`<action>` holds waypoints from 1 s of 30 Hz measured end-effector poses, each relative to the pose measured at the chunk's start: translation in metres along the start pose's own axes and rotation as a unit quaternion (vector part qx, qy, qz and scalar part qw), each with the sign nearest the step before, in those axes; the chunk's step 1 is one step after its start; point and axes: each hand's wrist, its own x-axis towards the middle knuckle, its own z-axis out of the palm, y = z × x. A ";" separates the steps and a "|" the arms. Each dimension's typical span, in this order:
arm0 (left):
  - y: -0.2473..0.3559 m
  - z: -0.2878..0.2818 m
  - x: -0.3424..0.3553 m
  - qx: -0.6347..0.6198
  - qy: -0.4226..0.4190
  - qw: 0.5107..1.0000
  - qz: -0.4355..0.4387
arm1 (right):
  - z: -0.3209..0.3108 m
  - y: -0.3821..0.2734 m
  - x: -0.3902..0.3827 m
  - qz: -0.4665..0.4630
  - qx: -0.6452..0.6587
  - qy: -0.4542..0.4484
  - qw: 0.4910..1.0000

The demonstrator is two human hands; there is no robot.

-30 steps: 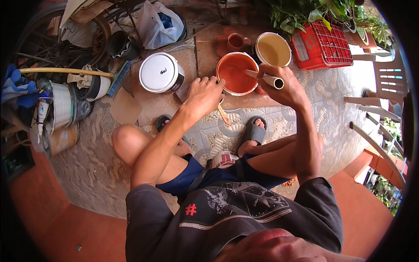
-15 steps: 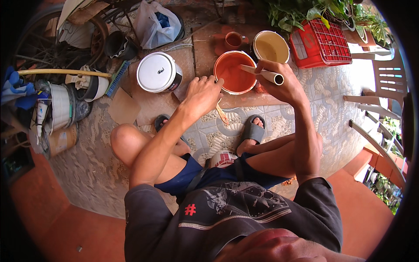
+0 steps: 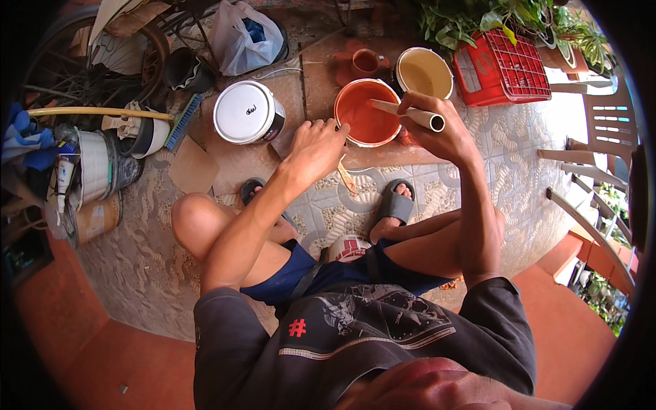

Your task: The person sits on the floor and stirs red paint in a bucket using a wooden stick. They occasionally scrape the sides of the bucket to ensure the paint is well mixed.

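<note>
Fingers of your left hand (image 3: 316, 147) have crept forward over the last second and now rest spread on the near rim of the orange paint bucket (image 3: 367, 113), gripping nothing. Your right hand (image 3: 437, 130), elbow bent high, stays wrapped around the pale pipe (image 3: 408, 114), whose far end dips into the paint, so the stirring looks steadied. Beyond sit the cream bucket (image 3: 424, 72) and red crate (image 3: 504, 65).
</note>
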 end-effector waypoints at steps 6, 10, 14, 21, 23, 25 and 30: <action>0.000 -0.002 -0.001 0.006 0.001 1.000 0.002 | -0.008 -0.017 -0.007 0.033 0.027 -0.058 0.997; 0.000 0.004 -0.001 0.008 0.007 1.000 0.005 | 0.004 -0.010 -0.001 0.031 0.059 -0.069 0.995; 0.001 0.001 0.000 0.017 0.000 1.000 0.003 | 0.011 0.001 0.000 -0.020 0.026 0.022 0.999; 0.001 -0.003 -0.003 0.012 0.003 1.000 0.001 | -0.004 -0.021 0.000 0.074 -0.039 -0.038 0.996; 0.001 -0.001 -0.003 0.012 -0.001 1.000 0.002 | 0.001 -0.017 0.000 0.046 0.022 -0.040 0.998; 0.001 -0.001 -0.003 0.011 -0.009 1.000 -0.007 | 0.006 -0.018 0.003 0.049 0.055 -0.038 0.997; 0.001 -0.003 -0.001 0.010 -0.014 1.000 0.002 | 0.010 -0.005 0.005 0.001 0.025 0.035 0.999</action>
